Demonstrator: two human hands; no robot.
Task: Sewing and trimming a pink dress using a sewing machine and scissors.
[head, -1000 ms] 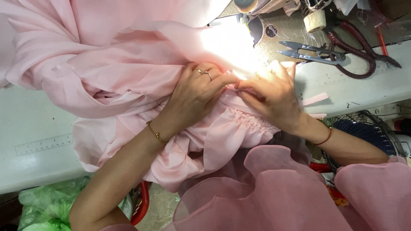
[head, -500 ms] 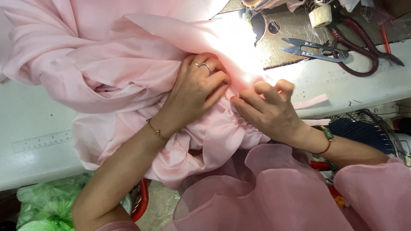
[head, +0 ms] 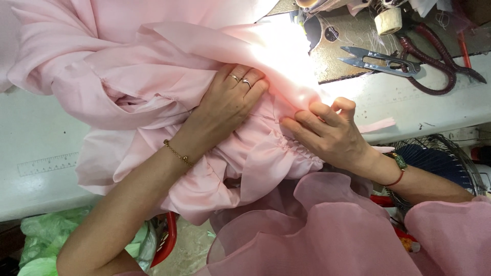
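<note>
White sewing table point(head: 41, 138) carries the pink fabric point(head: 153, 76) — soft, light, slippery; left hand point(head: 225, 105) presses flat on it, right hand point(head: 327, 135) pinches its gathered seam point(head: 294, 145) — the firmest hold.

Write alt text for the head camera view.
Two bare hands press and pinch pink fabric on a white sewing table: the left hand lies flat on it, the right hand pinches a gathered edge. Thread snips and red-handled scissors lie beyond the right hand.
</note>
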